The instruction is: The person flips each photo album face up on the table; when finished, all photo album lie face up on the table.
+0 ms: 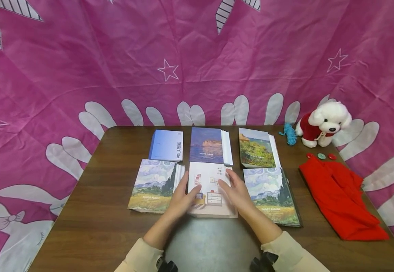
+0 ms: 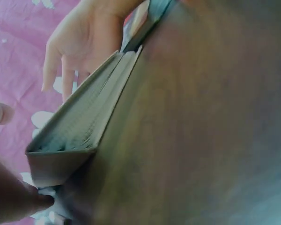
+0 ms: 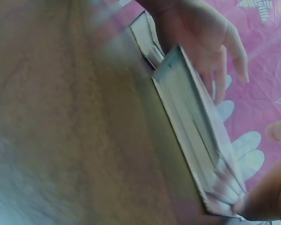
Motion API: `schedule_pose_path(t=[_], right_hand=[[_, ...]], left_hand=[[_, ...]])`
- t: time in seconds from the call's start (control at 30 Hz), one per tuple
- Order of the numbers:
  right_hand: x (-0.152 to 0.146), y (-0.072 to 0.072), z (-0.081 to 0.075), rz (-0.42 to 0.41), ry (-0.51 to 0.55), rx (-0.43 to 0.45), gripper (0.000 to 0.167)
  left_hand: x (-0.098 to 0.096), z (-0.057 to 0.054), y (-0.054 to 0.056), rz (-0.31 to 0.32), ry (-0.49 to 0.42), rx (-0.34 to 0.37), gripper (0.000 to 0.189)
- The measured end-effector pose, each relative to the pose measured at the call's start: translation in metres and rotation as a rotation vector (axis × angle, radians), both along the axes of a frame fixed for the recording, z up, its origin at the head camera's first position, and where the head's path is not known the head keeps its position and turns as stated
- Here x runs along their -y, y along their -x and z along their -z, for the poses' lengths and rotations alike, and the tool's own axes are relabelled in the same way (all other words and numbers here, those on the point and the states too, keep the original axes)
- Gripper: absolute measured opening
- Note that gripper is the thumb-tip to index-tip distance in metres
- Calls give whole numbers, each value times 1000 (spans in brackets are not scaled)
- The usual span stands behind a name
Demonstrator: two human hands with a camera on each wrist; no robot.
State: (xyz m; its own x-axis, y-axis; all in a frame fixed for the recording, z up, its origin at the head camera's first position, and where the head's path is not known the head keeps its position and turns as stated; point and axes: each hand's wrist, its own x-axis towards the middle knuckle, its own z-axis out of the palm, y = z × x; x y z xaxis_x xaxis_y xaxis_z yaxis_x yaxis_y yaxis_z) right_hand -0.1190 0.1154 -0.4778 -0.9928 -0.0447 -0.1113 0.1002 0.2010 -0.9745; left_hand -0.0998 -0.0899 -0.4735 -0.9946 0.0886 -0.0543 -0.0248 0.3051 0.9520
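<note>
A pale photo album (image 1: 209, 189) with a drawn room on its cover lies flat on the table between my two hands. Fingers of my left hand (image 1: 180, 198) run straight along its left edge, the thumb over the cover. On the opposite edge, my right hand (image 1: 239, 192) mirrors this, a fingertip at the album's side in the right wrist view. Both wrist views show the album (image 2: 84, 117) side-on, with its page edges visible. Two albums with a wheat-field painting flank it, one on the left (image 1: 154, 185) and one on the right (image 1: 268, 194).
Behind stand a blue Polaroid album (image 1: 166, 145), a sea-cliff album (image 1: 206, 145) and a garden album (image 1: 256, 147). To the right are a white toy dog (image 1: 326, 122), blue yarn (image 1: 289, 134), small buttons (image 1: 321, 156) and folded red cloth (image 1: 343, 200). A pink curtain (image 1: 197, 56) hangs behind the table (image 1: 91, 211).
</note>
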Motion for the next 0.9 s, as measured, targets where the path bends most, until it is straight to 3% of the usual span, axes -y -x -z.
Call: schedule_pose_path(t=[0.17, 0.33, 0.53, 0.73, 0.9], right_hand=[[-7, 1, -5, -71, -37, -28, 49], [-20, 6, -14, -107, -71, -22, 54], [-48, 24, -33, -67, -32, -43, 55], [-79, 46, -43, 5, -1, -58, 61], [-105, 63, -46, 47, -78, -81, 61]], left_hand=[[0, -11, 7, 7, 125, -145, 80], [-13, -30, 22, 61, 167, -207, 81], [-38, -44, 48, 166, 180, -146, 76], [-67, -38, 71, 271, 172, -111, 72], [-87, -35, 82, 291, 154, -65, 69]])
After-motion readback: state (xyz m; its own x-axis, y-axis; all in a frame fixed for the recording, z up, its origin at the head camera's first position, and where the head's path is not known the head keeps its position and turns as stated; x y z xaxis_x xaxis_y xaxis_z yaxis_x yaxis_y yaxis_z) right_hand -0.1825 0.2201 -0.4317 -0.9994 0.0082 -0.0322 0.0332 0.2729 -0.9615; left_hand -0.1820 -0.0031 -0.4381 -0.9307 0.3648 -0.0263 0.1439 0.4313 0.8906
